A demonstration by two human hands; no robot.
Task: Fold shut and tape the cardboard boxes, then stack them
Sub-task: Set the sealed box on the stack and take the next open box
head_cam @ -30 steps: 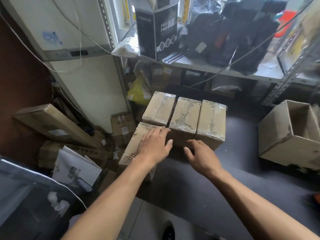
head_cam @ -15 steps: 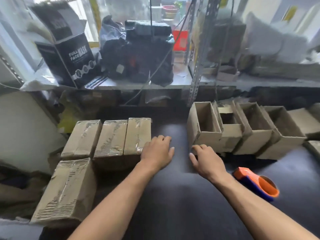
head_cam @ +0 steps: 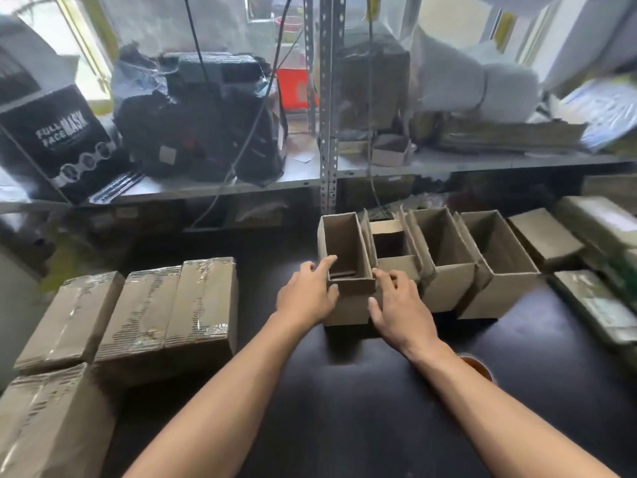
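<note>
While four taped boxes (head_cam: 172, 305) already lie sealed well to the left of the fingers, a row of open boxes stands unfinished, so the job looks roughly half done at best. The left hand (head_cam: 305, 294) and right hand (head_cam: 401, 310) flank the nearest open box (head_cam: 348, 267), which stands upright on the dark counter (head_cam: 344, 391) directly between them. The left fingers (head_cam: 324, 265) are spread, the forefinger touching the box's near left rim; the right fingers (head_cam: 387, 276) are loosely spread against its right wall, and neither hand clearly grips it yet. Its flaps are not folded and no tape shows on it. Just to the right of the right fingers stand three more open boxes (head_cam: 496, 267), touching one another in a line. An orange tape dispenser (head_cam: 477, 367) peeks out behind the right forearm, near the wrist. Judging by this, folding, taping and stacking remain for every open box, and the sealed ones lie side by side, not yet piled.
</note>
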